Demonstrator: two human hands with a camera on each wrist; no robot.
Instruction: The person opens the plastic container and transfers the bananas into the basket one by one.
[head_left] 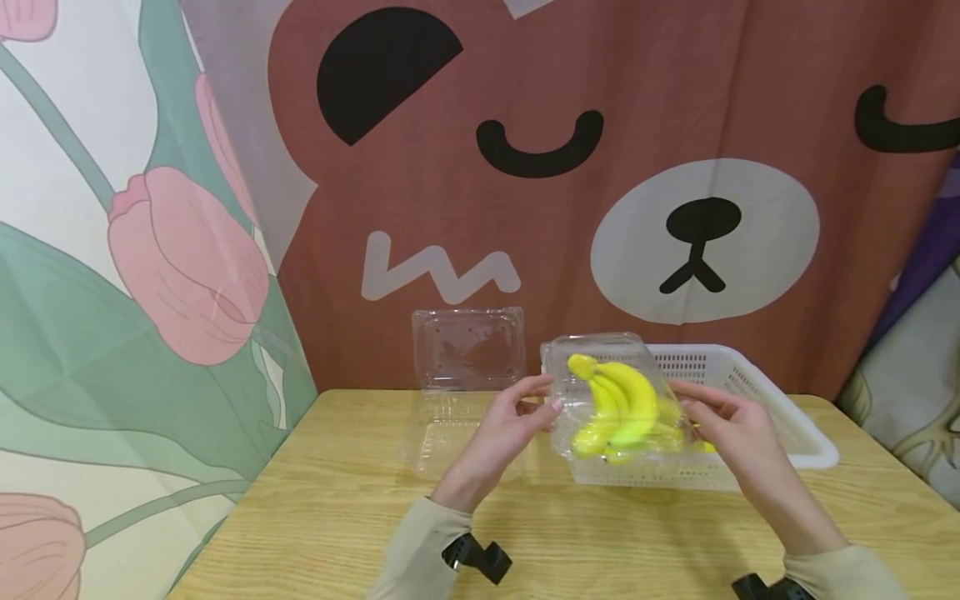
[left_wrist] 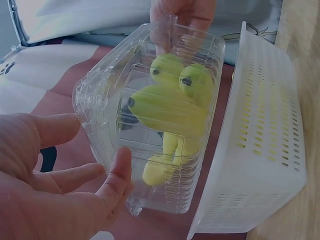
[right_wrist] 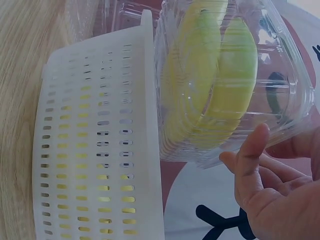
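A clear plastic clamshell box with a bunch of yellow bananas inside is held up, tilted, over the near side of a white basket. My left hand holds the box's left side, fingertips at its rim. On the opposite side, my right hand grips the box, with curled fingers against its end in the right wrist view. Green-tinged, dark-tipped bananas show through the clear wall in the left wrist view.
The white slotted basket stands on the wooden table, with yellow showing through its slots in the right wrist view. Left of it sits another clear clamshell box, lid raised. A bear-print cloth hangs behind the table.
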